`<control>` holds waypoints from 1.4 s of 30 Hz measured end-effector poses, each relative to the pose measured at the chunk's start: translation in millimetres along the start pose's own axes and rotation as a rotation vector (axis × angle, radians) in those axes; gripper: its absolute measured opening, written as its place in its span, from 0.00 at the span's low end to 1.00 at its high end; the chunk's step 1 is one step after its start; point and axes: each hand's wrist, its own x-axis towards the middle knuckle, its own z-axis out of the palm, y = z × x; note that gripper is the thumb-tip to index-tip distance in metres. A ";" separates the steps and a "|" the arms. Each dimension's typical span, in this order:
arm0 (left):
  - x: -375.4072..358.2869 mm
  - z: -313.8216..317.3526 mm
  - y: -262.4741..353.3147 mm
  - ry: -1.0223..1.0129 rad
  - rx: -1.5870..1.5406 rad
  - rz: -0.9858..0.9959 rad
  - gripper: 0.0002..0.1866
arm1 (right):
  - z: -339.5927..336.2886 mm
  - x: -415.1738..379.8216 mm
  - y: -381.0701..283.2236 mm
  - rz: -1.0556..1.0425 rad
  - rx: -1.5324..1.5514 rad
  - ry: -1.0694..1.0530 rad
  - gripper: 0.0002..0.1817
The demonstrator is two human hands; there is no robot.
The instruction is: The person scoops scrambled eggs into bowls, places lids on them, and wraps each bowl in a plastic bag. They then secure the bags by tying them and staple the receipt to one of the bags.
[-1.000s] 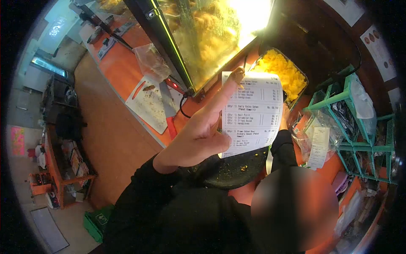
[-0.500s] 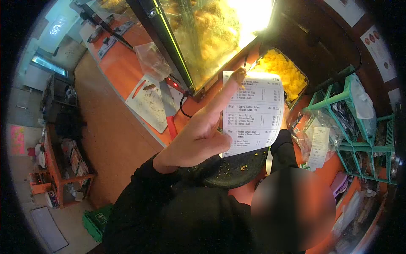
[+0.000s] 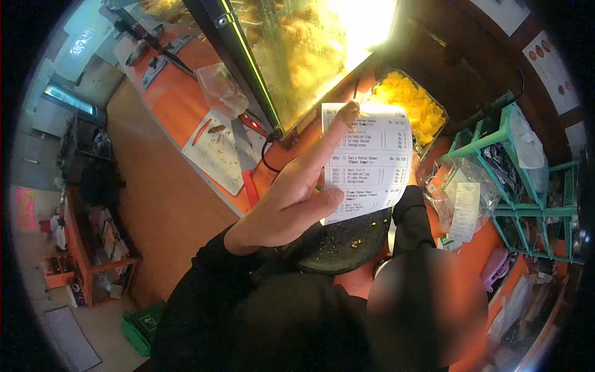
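Observation:
My left hand (image 3: 291, 198) is at the left edge of a long printed receipt (image 3: 365, 164), its thumb pressed on the lower left part. Its index finger stretches up along the paper to the top left corner. My right hand (image 3: 415, 168) is mostly hidden behind the receipt's right edge; only a sliver of skin shows above the black sleeve, and its fingers are out of sight. Below the paper lies a dark round pan (image 3: 338, 248) with yellow crumbs. A tray of yellow food (image 3: 412, 105) stands just beyond the receipt.
A lit glass food case (image 3: 297, 56) stands ahead. To the left are a white cutting board (image 3: 217, 152) and a plastic bag (image 3: 221, 90) on the orange counter. Teal baskets (image 3: 496, 146), a second receipt (image 3: 465, 211) and clear plastic packaging lie to the right.
The receipt has shifted slightly left and tilted a little. My left thumb has straightened and risen slightly along the paper. The whole view has moved a little.

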 end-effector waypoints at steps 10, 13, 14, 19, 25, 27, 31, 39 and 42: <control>-12.7 0.1 6.8 -0.046 0.072 0.051 0.40 | -40.6 -40.6 -42.0 -0.072 -0.143 -0.175 0.22; -16.1 2.1 9.6 -0.069 0.022 0.067 0.40 | -46.0 -42.1 -41.1 -0.106 -0.105 -0.324 0.21; -17.1 1.3 9.7 -0.076 0.023 0.076 0.40 | -51.4 -41.4 -39.0 -0.108 -0.075 -0.414 0.22; -25.3 -1.4 16.5 -0.071 0.002 0.111 0.36 | -50.4 -16.7 -10.5 -0.109 0.376 -0.808 0.31; -37.4 -21.0 22.7 0.023 0.006 0.047 0.36 | -122.5 -20.6 -12.4 0.480 1.185 -1.105 0.37; -40.4 -29.2 19.5 0.057 -0.009 0.029 0.36 | -96.1 -22.1 2.2 0.558 1.417 -1.103 0.37; -44.3 -43.4 17.9 0.072 0.018 -0.005 0.38 | -105.1 -27.7 -3.0 0.635 1.752 -0.977 0.35; -58.1 -59.5 6.8 0.196 0.032 -0.072 0.40 | -184.6 -63.2 -4.0 0.515 1.874 -0.695 0.18; -53.3 -61.7 7.7 0.126 0.012 -0.125 0.41 | -246.2 -117.4 3.1 0.588 1.839 -0.553 0.11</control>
